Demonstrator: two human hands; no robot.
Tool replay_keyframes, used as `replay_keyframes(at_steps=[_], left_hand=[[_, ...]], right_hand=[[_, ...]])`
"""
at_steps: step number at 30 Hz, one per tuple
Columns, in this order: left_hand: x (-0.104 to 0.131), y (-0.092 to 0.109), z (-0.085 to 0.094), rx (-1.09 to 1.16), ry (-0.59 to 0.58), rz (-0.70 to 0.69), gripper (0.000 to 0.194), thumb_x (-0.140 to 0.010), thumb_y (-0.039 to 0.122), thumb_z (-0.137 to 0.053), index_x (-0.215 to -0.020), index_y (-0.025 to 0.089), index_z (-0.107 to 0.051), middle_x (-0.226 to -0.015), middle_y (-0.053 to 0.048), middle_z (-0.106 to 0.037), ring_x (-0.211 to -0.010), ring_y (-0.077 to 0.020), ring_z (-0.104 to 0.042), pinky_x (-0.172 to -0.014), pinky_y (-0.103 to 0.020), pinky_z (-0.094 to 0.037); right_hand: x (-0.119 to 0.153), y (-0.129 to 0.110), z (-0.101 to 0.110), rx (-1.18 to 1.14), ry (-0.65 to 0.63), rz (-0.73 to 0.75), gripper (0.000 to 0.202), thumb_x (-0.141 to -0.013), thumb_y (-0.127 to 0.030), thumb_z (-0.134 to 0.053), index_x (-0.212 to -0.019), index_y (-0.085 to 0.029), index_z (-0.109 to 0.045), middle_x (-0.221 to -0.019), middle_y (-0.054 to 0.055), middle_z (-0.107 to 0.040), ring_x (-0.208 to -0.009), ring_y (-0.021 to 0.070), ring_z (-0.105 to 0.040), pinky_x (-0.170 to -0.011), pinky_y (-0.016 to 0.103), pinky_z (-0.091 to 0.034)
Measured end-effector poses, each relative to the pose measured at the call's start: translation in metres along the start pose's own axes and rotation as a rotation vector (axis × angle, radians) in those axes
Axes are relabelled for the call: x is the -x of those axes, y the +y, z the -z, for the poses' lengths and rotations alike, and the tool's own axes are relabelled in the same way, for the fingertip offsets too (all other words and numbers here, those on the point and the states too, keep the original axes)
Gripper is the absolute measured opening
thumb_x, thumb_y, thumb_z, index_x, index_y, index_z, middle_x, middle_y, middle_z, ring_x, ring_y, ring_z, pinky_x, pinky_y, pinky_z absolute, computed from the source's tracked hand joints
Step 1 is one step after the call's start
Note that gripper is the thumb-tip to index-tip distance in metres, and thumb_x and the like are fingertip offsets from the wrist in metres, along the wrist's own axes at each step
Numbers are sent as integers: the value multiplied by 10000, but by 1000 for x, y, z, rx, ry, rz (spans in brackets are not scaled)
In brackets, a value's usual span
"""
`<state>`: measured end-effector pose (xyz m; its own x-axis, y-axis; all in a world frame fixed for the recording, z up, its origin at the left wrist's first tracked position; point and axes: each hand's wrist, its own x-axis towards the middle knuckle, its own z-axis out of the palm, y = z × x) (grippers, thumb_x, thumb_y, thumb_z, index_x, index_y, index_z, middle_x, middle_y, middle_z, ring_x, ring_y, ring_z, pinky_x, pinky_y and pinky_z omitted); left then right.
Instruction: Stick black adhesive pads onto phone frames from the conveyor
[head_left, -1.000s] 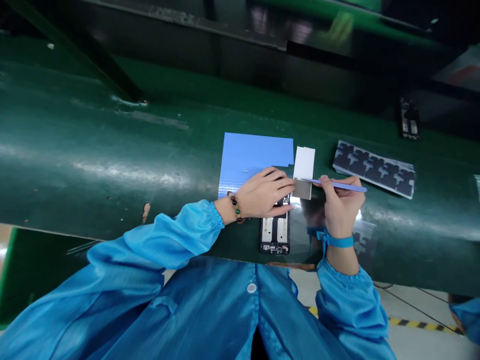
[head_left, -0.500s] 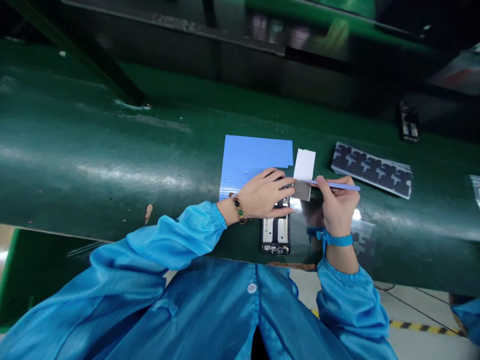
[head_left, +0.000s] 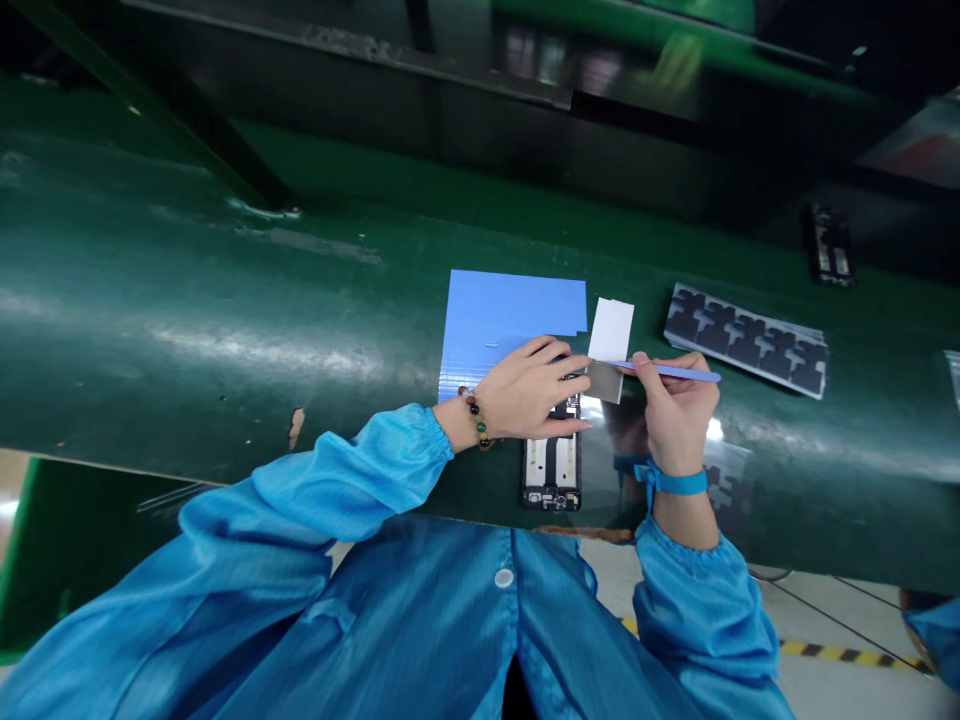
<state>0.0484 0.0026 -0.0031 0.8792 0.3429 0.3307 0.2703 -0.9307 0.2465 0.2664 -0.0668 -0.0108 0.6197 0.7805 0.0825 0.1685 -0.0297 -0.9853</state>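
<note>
My left hand (head_left: 531, 390) lies palm down with its fingers apart, over the upper part of an opened phone (head_left: 552, 480). Its fingertips reach the left edge of a small white sheet (head_left: 611, 330), whose lower part (head_left: 604, 382) looks grey. Between the thumb and fingers of my right hand (head_left: 679, 410) are slim purple tweezers (head_left: 686, 373), held nearly level. Their tip points left across the sheet, close to my left fingertips; whether it grips anything is too small to tell. Behind my left hand a blue sheet (head_left: 510, 300) rests on the bench, partly covered.
A stack of clear sheets with dark cut-out stickers (head_left: 742, 335) lies to the right on the green bench (head_left: 187, 300). Another opened phone (head_left: 831, 245) is at the back right. A dark post (head_left: 225, 150) stands at the left, below a long shelf edge (head_left: 420, 65).
</note>
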Motion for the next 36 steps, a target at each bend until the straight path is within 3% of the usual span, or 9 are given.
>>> replay_keyframes(at_steps=[9, 12, 16, 18, 21, 23, 28, 36], left_hand=[[0, 0, -1, 4, -9, 0, 508, -1046, 610, -524, -1247, 171, -683, -1459, -119, -637, -1258, -325, -557, -1121, -501, -410], [-1, -1, -4, 0, -8, -4, 521, -1051, 618, -507, -1247, 168, -684, -1455, -117, -640, -1255, -327, -565, -1122, -503, -415], [3, 0, 4, 24, 78, 40, 384, -1082, 416, -503, -1328, 162, -652, -1407, -124, -658, -1220, -285, -605, -1123, -475, -435], [13, 5, 15, 88, 102, 34, 288, -1059, 290, -509, -1255, 166, -680, -1282, -113, -708, -1141, -252, -637, -1105, -455, -457], [38, 17, 33, 270, -9, -151, 169, -999, 236, -562, -1043, 197, -720, -1092, -71, -748, -1031, -219, -666, -1054, -416, -503], [57, 27, 38, 372, -103, -261, 148, -986, 225, -579, -983, 211, -725, -1081, -54, -755, -1031, -203, -682, -1062, -392, -515], [86, 43, 28, 401, -81, -240, 131, -976, 197, -629, -998, 226, -755, -1167, -47, -763, -1126, -195, -699, -1110, -397, -511], [84, 48, 26, 262, -41, -277, 133, -1005, 236, -630, -1004, 210, -760, -1162, -45, -772, -1107, -196, -707, -1072, -407, -522]], right_hand=[[-4, -2, 2, -61, 17, -17, 438, -744, -423, -932, -810, -243, -539, -775, -47, -691, -780, 212, -790, -851, 406, -634], [9, -13, 11, -115, 60, -15, 436, -742, -399, -934, -803, -252, -528, -780, -53, -687, -789, 210, -782, -925, 453, -629], [68, -32, 27, -50, 7, 7, 389, -791, -335, -902, -758, -260, -521, -713, -62, -689, -793, 189, -769, -1181, 544, -489], [107, -37, 33, -14, -83, -49, 348, -823, -306, -873, -757, -259, -534, -762, -34, -735, -799, 189, -760, -1200, 566, -466], [150, -37, 35, 11, -170, -121, 311, -846, -291, -848, -751, -254, -555, -758, -26, -721, -825, 205, -751, -1167, 584, -484], [163, -33, 33, 26, -195, -138, 301, -850, -288, -844, -746, -250, -564, -756, -27, -708, -845, 207, -743, -1177, 587, -468], [162, -28, 32, 47, -226, -147, 295, -856, -297, -840, -751, -247, -569, -777, -27, -701, -868, 202, -725, -1196, 579, -442], [164, -28, 33, 51, -258, -147, 297, -867, -286, -832, -760, -243, -558, -770, -32, -701, -861, 191, -730, -1208, 578, -425]])
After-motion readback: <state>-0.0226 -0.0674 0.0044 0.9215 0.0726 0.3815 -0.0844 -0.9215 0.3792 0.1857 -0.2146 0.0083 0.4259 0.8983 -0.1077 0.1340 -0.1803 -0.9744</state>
